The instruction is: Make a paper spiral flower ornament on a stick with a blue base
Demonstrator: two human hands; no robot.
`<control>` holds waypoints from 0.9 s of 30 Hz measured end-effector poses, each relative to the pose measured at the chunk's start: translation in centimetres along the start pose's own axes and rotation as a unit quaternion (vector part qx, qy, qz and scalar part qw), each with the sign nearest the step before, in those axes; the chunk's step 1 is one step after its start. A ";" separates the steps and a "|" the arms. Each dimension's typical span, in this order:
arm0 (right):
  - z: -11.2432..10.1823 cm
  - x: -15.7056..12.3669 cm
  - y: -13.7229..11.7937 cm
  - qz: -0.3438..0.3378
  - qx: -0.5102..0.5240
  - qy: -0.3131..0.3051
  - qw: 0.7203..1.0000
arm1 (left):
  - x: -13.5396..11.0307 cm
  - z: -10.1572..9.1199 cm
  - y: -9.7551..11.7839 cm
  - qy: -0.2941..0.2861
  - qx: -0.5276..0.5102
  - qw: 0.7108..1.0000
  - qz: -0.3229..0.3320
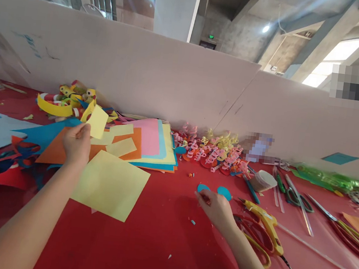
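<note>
My left hand (76, 143) is raised over a stack of coloured paper sheets (152, 145) and pinches a small pale yellow paper piece (97, 121) by its lower edge. A larger yellow sheet (111, 184) lies just below it on the red table (153, 244). My right hand (214, 207) rests on the table with fingers curled, its fingertips at two small blue paper discs (216, 191). Whether it grips one I cannot tell.
A yellow glue gun (265, 221) and red-handled scissors (253, 237) lie right of my right hand. Further right are a tape roll (261, 180), more scissors (296, 197) and sticks. Pink and yellow paper curls (213, 149) sit by the white partition (141, 69). Paper rings (62, 100) and blue and red offcuts (17, 149) lie at left.
</note>
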State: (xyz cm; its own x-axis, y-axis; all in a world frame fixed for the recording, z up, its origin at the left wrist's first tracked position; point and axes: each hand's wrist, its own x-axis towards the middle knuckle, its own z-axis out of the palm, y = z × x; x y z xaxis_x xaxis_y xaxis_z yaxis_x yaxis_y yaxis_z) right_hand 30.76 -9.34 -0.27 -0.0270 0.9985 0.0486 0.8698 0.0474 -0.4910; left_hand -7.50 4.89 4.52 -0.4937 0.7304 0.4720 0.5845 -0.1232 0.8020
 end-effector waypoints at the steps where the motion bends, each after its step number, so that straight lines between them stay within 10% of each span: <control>1: 0.2 0.0 -0.2 0.002 0.034 0.015 0.999 | -0.2 0.2 0.9 -0.004 -0.028 1.000 -0.009; 5: 0.8 -0.4 -1.4 0.016 0.246 0.057 0.967 | -3.5 1.5 5.3 -0.143 -0.253 0.956 -0.050; 9: 1.2 -1.0 -3.2 0.015 0.489 -0.001 0.872 | -9.7 3.1 8.1 -0.460 -0.194 0.867 0.004; 12: 1.7 -1.2 -3.8 0.051 0.539 -0.047 0.840 | -13.3 4.0 8.4 -0.550 -0.130 0.820 0.085; 27: 4.2 -0.8 -2.3 0.038 0.514 -0.039 0.856 | -13.3 0.3 -0.9 -0.389 0.205 0.810 0.388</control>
State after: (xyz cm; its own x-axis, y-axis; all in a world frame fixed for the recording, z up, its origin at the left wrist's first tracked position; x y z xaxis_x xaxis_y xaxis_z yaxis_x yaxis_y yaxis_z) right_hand 26.69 -10.14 -2.88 -0.0570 0.9968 -0.0556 -0.0214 -0.0569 -0.9981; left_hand -1.32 -4.47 -2.61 0.5875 0.7615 0.2739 0.7673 -0.6317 0.1104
